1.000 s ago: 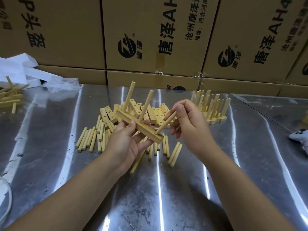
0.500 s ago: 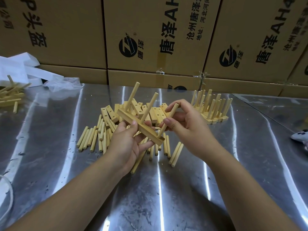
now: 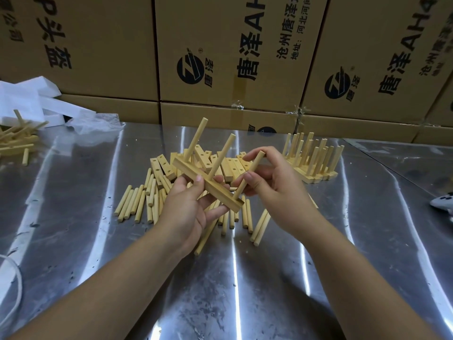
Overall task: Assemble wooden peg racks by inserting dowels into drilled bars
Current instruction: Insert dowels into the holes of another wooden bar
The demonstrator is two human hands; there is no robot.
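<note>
Carrying everything: a steel worktop, with printed cartons stacked along its far edge.
Finished racks: standing in a cluster toward the far right of the worktop, pegs pointing up.
Drilled bars: heaped mid-worktop, just behind the hands.
Loose dowels: lying flat in front of that heap and to its left, with more under the hands.
Held bar: raised above the middle of the worktop and tilted, with two seated dowels standing in it.
Left hand: grips the held bar, thumb on its top face, fingers curled underneath.
Right hand: pinches a third dowel between thumb and fingers, forefinger at its upper end.
Third dowel: leaning, its lower end meeting the held bar's top face by the near end; how deep it sits cannot be told.
</note>
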